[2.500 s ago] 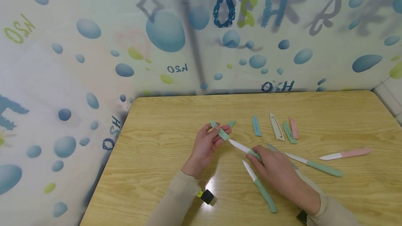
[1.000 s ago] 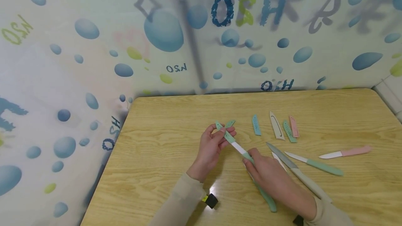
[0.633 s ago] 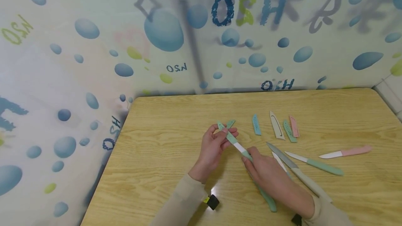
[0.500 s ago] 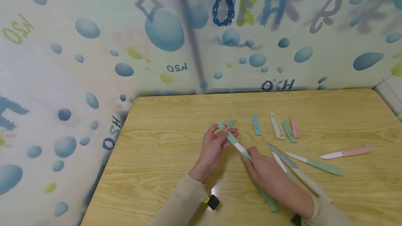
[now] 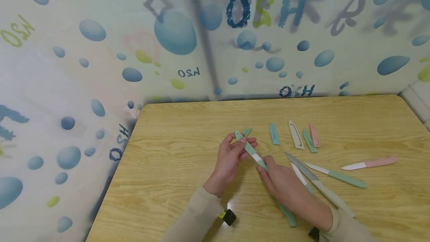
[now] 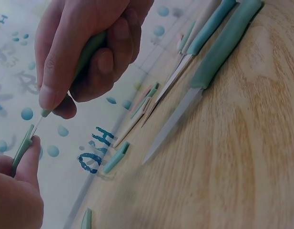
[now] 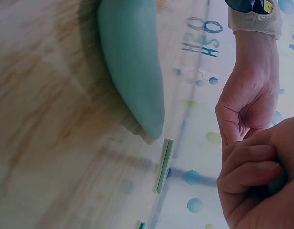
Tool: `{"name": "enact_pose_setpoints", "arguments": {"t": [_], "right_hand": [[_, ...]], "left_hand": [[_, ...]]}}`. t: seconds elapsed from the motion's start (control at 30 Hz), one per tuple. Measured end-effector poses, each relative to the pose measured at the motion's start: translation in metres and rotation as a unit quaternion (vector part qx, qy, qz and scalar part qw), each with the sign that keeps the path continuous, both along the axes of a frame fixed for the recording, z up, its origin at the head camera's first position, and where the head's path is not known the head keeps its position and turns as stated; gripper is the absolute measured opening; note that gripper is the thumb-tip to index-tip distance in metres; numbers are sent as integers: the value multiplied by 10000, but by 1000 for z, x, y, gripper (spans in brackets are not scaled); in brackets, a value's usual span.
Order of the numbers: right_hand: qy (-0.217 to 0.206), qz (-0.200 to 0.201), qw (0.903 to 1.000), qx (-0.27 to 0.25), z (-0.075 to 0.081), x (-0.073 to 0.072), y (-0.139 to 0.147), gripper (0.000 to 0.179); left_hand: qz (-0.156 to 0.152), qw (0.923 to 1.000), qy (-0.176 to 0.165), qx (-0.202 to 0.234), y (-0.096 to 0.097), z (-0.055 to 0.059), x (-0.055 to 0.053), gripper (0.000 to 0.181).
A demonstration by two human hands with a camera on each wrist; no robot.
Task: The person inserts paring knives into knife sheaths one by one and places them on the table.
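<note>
My left hand [image 5: 226, 163] pinches a light green knife sheath [image 5: 249, 148] between thumb and fingers, above the table. In my right hand [image 5: 289, 186] is a paring knife [image 5: 263, 165] with a green handle. Most of its white blade sits inside the sheath, and a short strip shows between sheath and handle. The left wrist view also shows that strip of blade [image 6: 37, 125] at the sheath's mouth. Another green sheath [image 5: 248, 132] lies just behind my left fingers. Below my right hand lies a second green-handled knife [image 5: 286, 214], its blade hidden by the hand.
To the right lie a blue-handled knife [image 5: 299, 173], a large grey-handled knife [image 5: 330, 195], a green-handled knife [image 5: 347, 179] and a pink-handled knife [image 5: 379, 162], blades bare. Behind them are blue [image 5: 274, 133], cream [image 5: 296, 134], green [image 5: 309, 141] and pink [image 5: 314, 135] sheaths. A patterned wall stands behind the table.
The blade, at first with its tip at the sheath's mouth, has slid most of the way in. The hands have drawn closer together, the left one shifting slightly right.
</note>
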State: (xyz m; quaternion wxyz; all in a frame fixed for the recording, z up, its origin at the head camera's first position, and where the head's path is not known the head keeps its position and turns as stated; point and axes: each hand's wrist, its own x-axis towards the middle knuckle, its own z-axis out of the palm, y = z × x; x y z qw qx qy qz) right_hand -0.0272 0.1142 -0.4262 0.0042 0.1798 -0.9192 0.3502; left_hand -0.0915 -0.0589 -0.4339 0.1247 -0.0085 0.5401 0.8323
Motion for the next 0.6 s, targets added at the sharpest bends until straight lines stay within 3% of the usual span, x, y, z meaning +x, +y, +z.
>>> {"name": "enact_pose_setpoints", "arguments": {"t": [0.37, 0.6], "right_hand": [[102, -56, 9998, 155, 0, -2, -2, 11], [76, -100, 9996, 247, 0, -4, -3, 14]], "left_hand": [[-8, 10000, 7, 5, 2, -1, 2, 26], [-31, 10000, 5, -22, 3, 0, 4, 13]]}}
